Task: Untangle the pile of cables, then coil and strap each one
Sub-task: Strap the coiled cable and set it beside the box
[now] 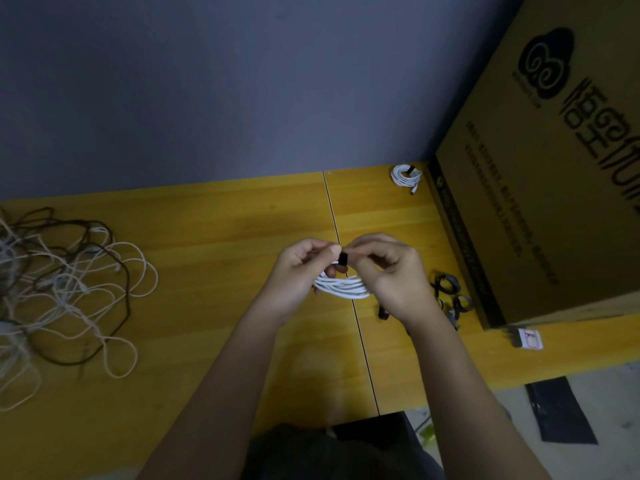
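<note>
A coiled white cable point(343, 287) hangs between both hands above the yellow table point(214, 237). My left hand point(298, 275) grips the coil's left side, thumb near the top. My right hand point(388, 271) pinches a black strap point(343, 259) wrapped over the coil's top. A tangled pile of white and dark cables point(65, 292) lies at the table's left edge. One finished white coil with a black strap point(406, 175) rests at the back, beside the box.
A large cardboard box point(540, 188) stands on the table's right side. Several loose black straps point(450, 296) lie beside its base, near my right wrist. A small white card point(531, 339) sits at the front right edge. A purple wall point(207, 81) backs the table.
</note>
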